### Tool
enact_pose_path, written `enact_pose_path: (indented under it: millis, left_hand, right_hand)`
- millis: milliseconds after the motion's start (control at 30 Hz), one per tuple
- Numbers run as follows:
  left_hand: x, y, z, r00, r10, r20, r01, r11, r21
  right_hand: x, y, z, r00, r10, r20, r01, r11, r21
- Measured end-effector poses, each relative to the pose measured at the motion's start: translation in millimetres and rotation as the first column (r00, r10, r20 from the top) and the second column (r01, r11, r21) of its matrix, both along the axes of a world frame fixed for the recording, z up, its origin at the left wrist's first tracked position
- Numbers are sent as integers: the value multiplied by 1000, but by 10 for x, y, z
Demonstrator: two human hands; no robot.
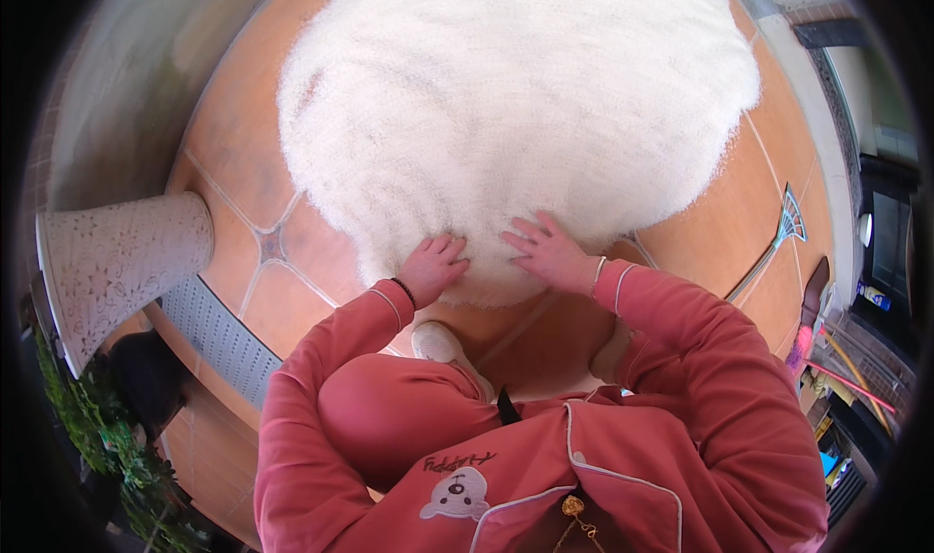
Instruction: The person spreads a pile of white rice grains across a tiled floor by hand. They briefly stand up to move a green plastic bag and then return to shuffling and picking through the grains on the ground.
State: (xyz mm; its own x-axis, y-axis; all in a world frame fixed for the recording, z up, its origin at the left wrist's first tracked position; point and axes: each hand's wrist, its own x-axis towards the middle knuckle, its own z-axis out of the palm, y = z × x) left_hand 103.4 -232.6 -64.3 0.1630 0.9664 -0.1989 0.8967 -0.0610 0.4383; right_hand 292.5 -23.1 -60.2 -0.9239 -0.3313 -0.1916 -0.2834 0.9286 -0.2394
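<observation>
A broad spread of white, fine-grained material [511, 115], rice-like in look, covers the tiled floor in front of me. I cannot tell exactly what it is. Shallow curved furrows mark its surface, and its edges are ragged. My left hand [434, 267] rests on its near edge with the fingers slightly bent and a dark bead bracelet at the wrist. To the right, my right hand [552, 255] lies on the same edge, fingers spread, with a pale bangle at the wrist. Neither hand visibly holds anything.
A fan rake [789, 221] lies on the orange tiles at right. Long-handled tools [850, 385] stand beyond it. On the left are a pale patterned tapered bin [135, 261], a grey perforated strip [219, 338] and green plants [139, 443]. My shoe [438, 341] is just below the white spread.
</observation>
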Motion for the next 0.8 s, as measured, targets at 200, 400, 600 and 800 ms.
enact_pose_path:
  millis: [200,400,600,800]
  left_hand:
    - [-236,126,82,997,-58,59,61,997,-43]
    - [-472,682,538,996,-72,-59,66,992,-107]
    - [-164,1447,432,971,161,-179,-187,972,-141]
    - [780,1976,205,754,629,-187,-656,737,-165]
  right_hand:
    - [57,829,109,999,-47,-21,48,999,27]
    - [3,1599,182,943,-323,75,326,944,-42]
    - [-18,1969,350,929,-332,164,323,943,79]
    - [265,1550,142,864,-497,76,493,867,64]
